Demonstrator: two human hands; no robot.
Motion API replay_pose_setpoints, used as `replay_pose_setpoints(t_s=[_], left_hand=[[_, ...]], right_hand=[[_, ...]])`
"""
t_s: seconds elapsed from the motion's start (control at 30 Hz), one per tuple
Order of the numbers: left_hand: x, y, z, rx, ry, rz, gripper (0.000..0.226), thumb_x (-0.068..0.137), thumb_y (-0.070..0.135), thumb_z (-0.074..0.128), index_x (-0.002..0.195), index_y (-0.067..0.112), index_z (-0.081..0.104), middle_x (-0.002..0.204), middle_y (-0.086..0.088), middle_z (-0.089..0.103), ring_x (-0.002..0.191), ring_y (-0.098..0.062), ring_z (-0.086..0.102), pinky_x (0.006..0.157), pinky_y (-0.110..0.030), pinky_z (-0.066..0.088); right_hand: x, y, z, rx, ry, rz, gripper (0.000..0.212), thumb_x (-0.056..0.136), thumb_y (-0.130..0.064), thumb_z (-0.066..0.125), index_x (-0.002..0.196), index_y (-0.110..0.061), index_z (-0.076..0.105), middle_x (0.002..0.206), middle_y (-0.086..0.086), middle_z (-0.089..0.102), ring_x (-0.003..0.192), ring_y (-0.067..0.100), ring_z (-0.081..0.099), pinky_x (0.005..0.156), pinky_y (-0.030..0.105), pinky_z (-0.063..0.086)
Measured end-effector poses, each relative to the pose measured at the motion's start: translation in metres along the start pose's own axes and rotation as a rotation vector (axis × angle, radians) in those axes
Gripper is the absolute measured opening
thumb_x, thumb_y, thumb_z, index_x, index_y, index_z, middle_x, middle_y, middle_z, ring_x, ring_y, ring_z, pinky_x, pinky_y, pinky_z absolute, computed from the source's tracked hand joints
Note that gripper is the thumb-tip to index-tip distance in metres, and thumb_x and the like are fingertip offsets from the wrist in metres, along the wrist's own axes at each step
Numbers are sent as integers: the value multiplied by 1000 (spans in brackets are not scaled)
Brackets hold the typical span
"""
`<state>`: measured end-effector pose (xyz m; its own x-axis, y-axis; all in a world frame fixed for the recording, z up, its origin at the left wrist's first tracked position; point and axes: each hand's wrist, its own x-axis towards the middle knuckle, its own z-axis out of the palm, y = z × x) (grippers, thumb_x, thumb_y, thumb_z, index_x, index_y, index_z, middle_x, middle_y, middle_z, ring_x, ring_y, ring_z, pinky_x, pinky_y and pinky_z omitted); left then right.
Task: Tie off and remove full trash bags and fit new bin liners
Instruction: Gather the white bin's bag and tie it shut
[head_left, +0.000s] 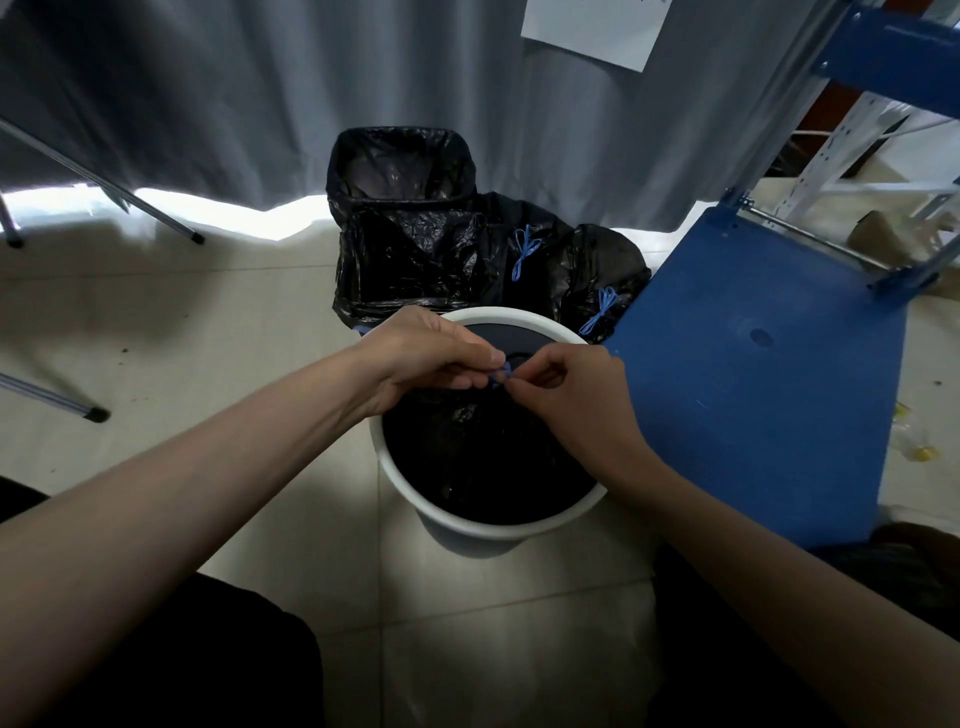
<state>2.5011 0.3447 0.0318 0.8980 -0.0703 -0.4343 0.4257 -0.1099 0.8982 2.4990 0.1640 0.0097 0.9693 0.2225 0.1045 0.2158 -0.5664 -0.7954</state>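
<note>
The left hand (431, 358) and the right hand (576, 395) meet fingertip to fingertip over the white round bin (483, 530), each pinching a bit of the blue drawstring (500, 375) between thumb and curled fingers. Held this close together, they look set for knotting, the cord drawn up at the gathered mouth of the black trash bag (483, 462), which sits inside the bin so the bin props it while the tie is made. How far the knot has got I cannot tell (the cord is mostly hidden by the fingers).

Just beyond the bin's far rim stands a square bin (402, 171) with a fresh black liner folded over its edge, and beside it two tied bags (587, 270) with blue bows rest on the floor, probably parked out of the way. A blue panel (753, 374) leans at the right.
</note>
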Motion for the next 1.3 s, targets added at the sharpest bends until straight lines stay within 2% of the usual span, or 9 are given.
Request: replay_pose_setpoints(t_s=[0.07, 0.2, 0.37, 0.47, 0.6, 0.73, 0.87, 1.03, 1.3], left_hand=[[0, 0, -1, 8, 1, 18, 16, 81, 7, 76, 94, -2, 75, 87, -14, 75, 61, -7, 65, 62, -14, 55], [1, -1, -2, 102, 48, 137, 11, 81, 5, 76, 89, -2, 75, 70, -7, 73, 58, -7, 64, 58, -14, 54], [5, -2, -5, 248, 100, 234, 4, 76, 5, 80, 78, 7, 77, 74, -11, 75, 65, -15, 65, 68, -22, 57], [10, -3, -7, 410, 156, 288, 7, 74, 11, 83, 75, 15, 78, 71, -7, 75, 65, -14, 67, 70, -26, 56], [15, -7, -5, 624, 281, 390, 8, 74, 19, 83, 71, 23, 76, 62, 10, 70, 61, 2, 63, 63, -12, 46], [15, -7, -2, 637, 318, 430, 9, 75, 15, 81, 71, 21, 76, 63, 11, 69, 58, 4, 61, 59, -6, 41], [15, -5, -6, 656, 251, 404, 10, 73, 9, 83, 74, 17, 77, 61, 9, 69, 54, 8, 60, 58, -3, 40], [16, -5, -4, 713, 300, 475, 11, 72, 13, 80, 70, 22, 74, 65, 9, 71, 64, 0, 65, 66, -15, 48], [21, -9, 8, 800, 360, 479, 11, 74, 13, 74, 70, 22, 71, 61, 17, 62, 66, 2, 59, 70, -19, 45]], right_hand=[[1, 0, 0, 0, -12, -1, 11, 79, -17, 79, 72, -19, 70, 64, -14, 66, 62, -2, 62, 62, 11, 49], [6, -3, -3, -26, -67, 20, 7, 83, -16, 72, 78, -14, 70, 66, -6, 66, 58, 1, 56, 58, 12, 44], [11, -5, -12, -137, -182, 8, 5, 85, -17, 70, 81, -14, 71, 70, -3, 67, 64, 6, 59, 67, 21, 49], [11, -8, -16, -192, -258, -9, 8, 85, -15, 68, 77, -17, 69, 71, -4, 67, 65, 6, 58, 63, 15, 45], [12, -13, -19, -256, -366, -40, 16, 84, -11, 66, 71, -20, 63, 66, -9, 61, 63, 4, 55, 59, 14, 41], [17, -13, -20, -282, -375, -26, 12, 84, -16, 67, 74, -17, 61, 68, -4, 61, 63, 7, 52, 64, 24, 44], [15, -4, -17, -284, -286, -56, 14, 84, -16, 67, 74, -19, 58, 61, -9, 55, 57, 3, 49, 59, 17, 40], [15, -4, -13, -342, -388, -114, 11, 86, -11, 67, 81, -18, 61, 61, -11, 54, 58, 2, 47, 57, 17, 37], [11, -8, -9, -349, -455, -196, 9, 83, -5, 68, 81, -13, 65, 69, -5, 59, 60, 1, 48, 60, 4, 35]])
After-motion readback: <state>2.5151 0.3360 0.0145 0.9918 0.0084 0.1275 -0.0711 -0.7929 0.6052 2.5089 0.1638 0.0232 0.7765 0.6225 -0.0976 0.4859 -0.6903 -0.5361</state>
